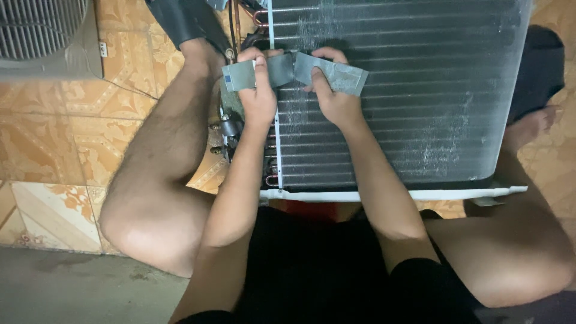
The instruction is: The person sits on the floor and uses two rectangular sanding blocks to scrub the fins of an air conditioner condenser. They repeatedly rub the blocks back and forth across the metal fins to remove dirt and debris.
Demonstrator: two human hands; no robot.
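Head view, looking down. A finned condenser coil in a white frame lies flat on the patterned tile floor, between the person's bent knees. No container in sight; copper tubing and small valves crowd the coil's left edge.

A strip of grey tape spans the coil's upper left corner, creased in the middle, both ends lifted off the fins.

Left hand: closed on the tape's left end, thumb on top, fingers curled under, forearm running straight up from the lap.

Right hand: pinching the tape's right half, thumb pressed on its upper face, wrist resting low over the fins.

A grey fan grille sits top left. Bare feet flank the coil.
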